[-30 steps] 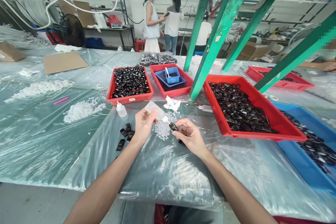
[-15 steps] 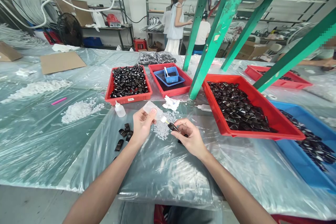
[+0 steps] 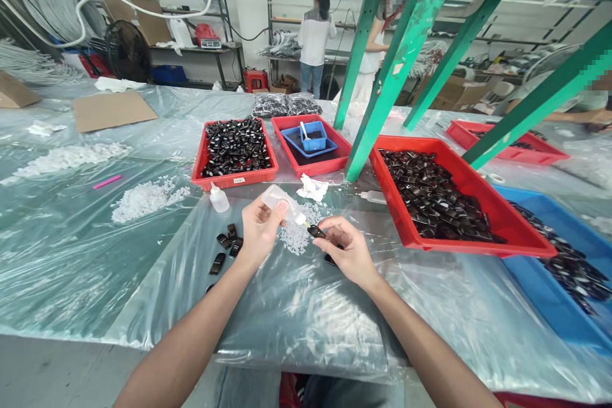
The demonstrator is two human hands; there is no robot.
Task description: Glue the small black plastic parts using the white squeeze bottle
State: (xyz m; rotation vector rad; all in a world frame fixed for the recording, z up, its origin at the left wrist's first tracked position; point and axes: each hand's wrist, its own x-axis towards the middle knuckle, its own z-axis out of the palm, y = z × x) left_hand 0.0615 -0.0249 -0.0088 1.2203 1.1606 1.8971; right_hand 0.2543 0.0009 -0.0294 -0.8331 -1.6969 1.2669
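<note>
My left hand is closed around a translucent squeeze bottle, tilted so its thin tip points down to the right. In the fingers of my right hand is a small glossy black plastic piece. The bottle's tip meets or nearly meets that piece; I cannot tell if they touch. Below them lies a patch of small white bits. Another black piece shows partly under my right hand. Several loose black pieces lie left of my left wrist.
A second squeeze bottle stands left of my hands. Red trays of black pieces stand behind and to the right, with a blue tray at the far right. Green posts rise from the table. A crumpled white tissue lies beyond my hands.
My hands keep almost the same pose, with the bottle tip still at the black piece. In the background, people have shifted position.
</note>
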